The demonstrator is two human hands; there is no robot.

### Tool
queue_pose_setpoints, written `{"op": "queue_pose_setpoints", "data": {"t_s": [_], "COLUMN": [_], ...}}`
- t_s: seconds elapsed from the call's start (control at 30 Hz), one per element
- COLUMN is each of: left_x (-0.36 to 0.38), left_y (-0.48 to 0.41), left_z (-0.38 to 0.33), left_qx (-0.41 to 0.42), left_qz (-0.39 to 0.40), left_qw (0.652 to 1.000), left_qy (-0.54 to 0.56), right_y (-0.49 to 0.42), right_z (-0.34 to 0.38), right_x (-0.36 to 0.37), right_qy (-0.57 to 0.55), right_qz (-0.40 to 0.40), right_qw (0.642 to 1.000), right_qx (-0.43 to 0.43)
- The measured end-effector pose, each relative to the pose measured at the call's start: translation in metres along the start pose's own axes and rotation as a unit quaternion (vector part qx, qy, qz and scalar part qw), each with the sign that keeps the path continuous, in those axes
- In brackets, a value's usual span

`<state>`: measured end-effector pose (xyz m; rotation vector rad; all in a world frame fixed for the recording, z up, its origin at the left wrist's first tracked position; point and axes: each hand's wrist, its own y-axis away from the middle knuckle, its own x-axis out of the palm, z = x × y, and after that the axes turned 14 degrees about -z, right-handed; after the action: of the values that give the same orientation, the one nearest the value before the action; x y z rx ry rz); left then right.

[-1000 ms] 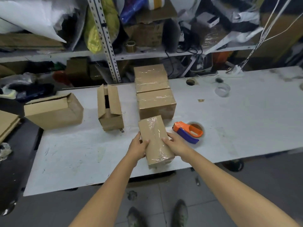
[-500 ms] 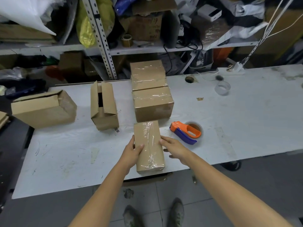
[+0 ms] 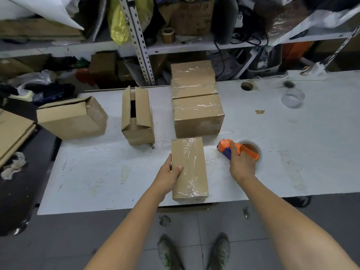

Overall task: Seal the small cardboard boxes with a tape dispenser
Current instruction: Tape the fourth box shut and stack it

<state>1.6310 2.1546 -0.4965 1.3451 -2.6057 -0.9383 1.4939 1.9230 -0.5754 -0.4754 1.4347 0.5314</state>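
Observation:
A small cardboard box (image 3: 191, 168) with clear tape along its top lies at the near edge of the white table (image 3: 292, 152). My left hand (image 3: 168, 175) grips its left side, thumb on top. My right hand (image 3: 240, 164) is closed over the orange and blue tape dispenser (image 3: 226, 148) with its brown tape roll, just right of the box. Two taped boxes (image 3: 197, 114) sit behind. An unsealed box (image 3: 137, 115) with raised flaps stands to the left, and another box (image 3: 72, 118) lies on its side further left.
A clear tape roll (image 3: 293, 97) and a brown roll (image 3: 247, 86) lie at the table's far right. Cluttered metal shelves (image 3: 140, 45) stand behind the table. Flat cardboard (image 3: 13, 131) sits at the far left. My shoes (image 3: 194, 252) show on the tiled floor.
My right hand left the box's right side and moved right onto the tape dispenser. The box was turned straight and set flat. My left hand stayed on its left side.

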Motion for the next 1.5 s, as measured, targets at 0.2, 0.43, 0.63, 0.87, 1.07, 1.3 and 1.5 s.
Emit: {"op": "queue_pose_setpoints", "data": {"t_s": [0.2, 0.43, 0.63, 0.87, 1.07, 1.3, 1.5], "left_x": [-0.001, -0.004, -0.013, -0.019, -0.027, -0.037, -0.049], "left_y": [-0.003, 0.009, 0.02, 0.028, 0.018, 0.008, -0.01], "left_z": [-0.009, -0.056, -0.127, -0.164, -0.151, -0.135, -0.125], "left_qx": [0.008, 0.111, 0.145, 0.155, 0.105, 0.088, 0.114], "left_qz": [-0.05, -0.112, 0.035, 0.074, 0.075, 0.053, -0.07], "left_qw": [0.997, 0.962, 0.984, 0.984, 0.989, 0.992, 0.988], "left_qy": [-0.064, -0.222, -0.093, -0.037, -0.067, -0.07, -0.077], "right_y": [0.005, 0.03, 0.025, 0.012, 0.011, 0.006, -0.009], "right_z": [-0.006, -0.002, 0.026, 0.047, 0.055, 0.068, 0.073], "right_x": [-0.038, -0.139, -0.216, -0.239, -0.226, -0.222, -0.221], "right_qy": [-0.082, -0.256, -0.339, -0.339, -0.26, -0.228, -0.22], "right_qz": [0.04, 0.036, 0.136, 0.152, 0.143, 0.14, 0.141], "right_qw": [0.996, 0.966, 0.926, 0.921, 0.941, 0.936, 0.935], "right_qx": [-0.015, -0.017, -0.096, -0.113, -0.162, -0.228, -0.238]}}
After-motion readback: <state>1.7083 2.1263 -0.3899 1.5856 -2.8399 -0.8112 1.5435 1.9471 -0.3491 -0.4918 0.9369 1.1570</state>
